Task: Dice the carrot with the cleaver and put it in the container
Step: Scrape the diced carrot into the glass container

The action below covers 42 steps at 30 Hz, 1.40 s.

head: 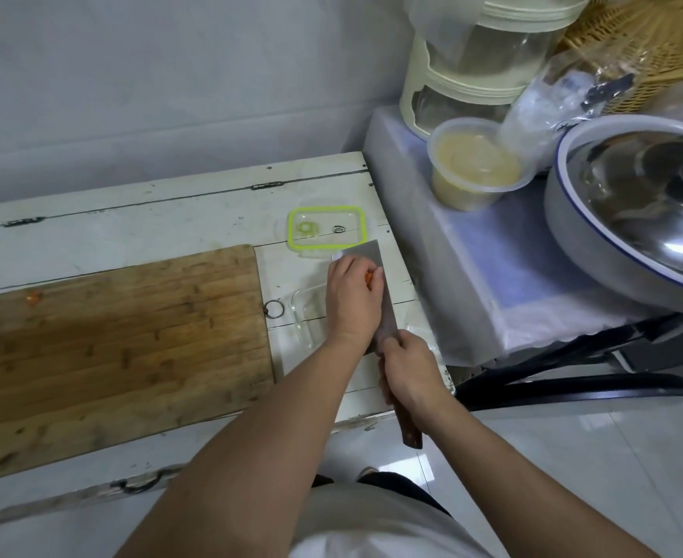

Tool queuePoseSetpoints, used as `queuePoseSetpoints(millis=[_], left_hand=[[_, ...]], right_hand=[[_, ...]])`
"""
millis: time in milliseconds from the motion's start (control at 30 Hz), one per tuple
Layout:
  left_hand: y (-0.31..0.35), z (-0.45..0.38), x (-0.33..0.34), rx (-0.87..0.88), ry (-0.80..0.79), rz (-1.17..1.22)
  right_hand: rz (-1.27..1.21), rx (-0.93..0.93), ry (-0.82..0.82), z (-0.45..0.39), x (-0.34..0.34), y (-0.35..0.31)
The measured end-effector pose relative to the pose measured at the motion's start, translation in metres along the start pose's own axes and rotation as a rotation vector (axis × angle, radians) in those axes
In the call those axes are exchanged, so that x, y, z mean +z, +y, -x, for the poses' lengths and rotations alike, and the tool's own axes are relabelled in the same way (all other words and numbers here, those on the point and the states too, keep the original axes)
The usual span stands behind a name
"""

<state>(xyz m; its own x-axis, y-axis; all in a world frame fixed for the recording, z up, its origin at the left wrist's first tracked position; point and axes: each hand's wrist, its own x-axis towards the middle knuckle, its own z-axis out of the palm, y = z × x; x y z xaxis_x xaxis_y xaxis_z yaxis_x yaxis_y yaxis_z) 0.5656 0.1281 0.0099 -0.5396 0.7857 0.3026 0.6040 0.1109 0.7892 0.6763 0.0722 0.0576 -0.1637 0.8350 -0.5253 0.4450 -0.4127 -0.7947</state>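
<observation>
My right hand (410, 370) grips the wooden handle of the cleaver (374, 257), whose flat blade is held over a clear glass container (305, 312) on the white table. My left hand (351, 300) lies on the blade with its fingers over orange carrot pieces (369, 279); only a sliver of carrot shows beside the fingers. The container is mostly hidden under my left hand and the blade. A few carrot crumbs (33, 298) remain on the wooden cutting board (122, 340) at the left.
The container's lid (327, 227) with a green rim lies on the table just beyond the blade. To the right stand a raised covered surface (472, 275), a plastic tub (474, 167), stacked jars (476, 66) and a metal basin with a lid (645, 207).
</observation>
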Motion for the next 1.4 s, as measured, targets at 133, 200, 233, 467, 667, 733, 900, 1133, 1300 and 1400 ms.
queuePoseSetpoints(millis=[133,200,233,467,667,733,900,1133,1300,1400], left_hand=[[-0.003,-0.005,-0.001,0.118,-0.063,-0.048],[-0.007,-0.003,-0.004,0.144,-0.075,-0.061],[-0.009,-0.001,-0.005,0.148,-0.072,-0.063],[-0.022,0.012,-0.012,0.150,-0.083,-0.095],[-0.019,0.018,-0.015,0.121,-0.118,-0.186],[-0.020,0.018,-0.018,0.090,-0.156,-0.224],[-0.024,0.010,-0.021,-0.102,-0.335,-0.262],[-0.028,0.000,-0.036,-0.271,-0.396,-0.183],[-0.029,0.000,-0.049,-0.304,-0.407,-0.036],[-0.024,-0.003,-0.057,-0.312,-0.421,0.044]], right_hand=[[-0.089,0.017,0.000,-0.002,-0.007,-0.002],[-0.109,0.022,-0.006,-0.002,-0.007,-0.001],[-0.112,0.024,-0.011,-0.002,-0.006,0.000],[-0.111,0.023,0.015,-0.004,-0.002,0.011],[-0.084,0.019,0.047,-0.012,-0.004,0.015],[-0.096,0.021,0.070,-0.014,-0.007,0.014],[-0.043,0.015,0.090,-0.021,-0.023,0.009],[-0.018,-0.006,0.110,-0.026,-0.033,0.006],[0.019,-0.017,0.096,-0.026,-0.035,0.002],[0.018,-0.012,0.070,-0.021,-0.039,-0.001]])
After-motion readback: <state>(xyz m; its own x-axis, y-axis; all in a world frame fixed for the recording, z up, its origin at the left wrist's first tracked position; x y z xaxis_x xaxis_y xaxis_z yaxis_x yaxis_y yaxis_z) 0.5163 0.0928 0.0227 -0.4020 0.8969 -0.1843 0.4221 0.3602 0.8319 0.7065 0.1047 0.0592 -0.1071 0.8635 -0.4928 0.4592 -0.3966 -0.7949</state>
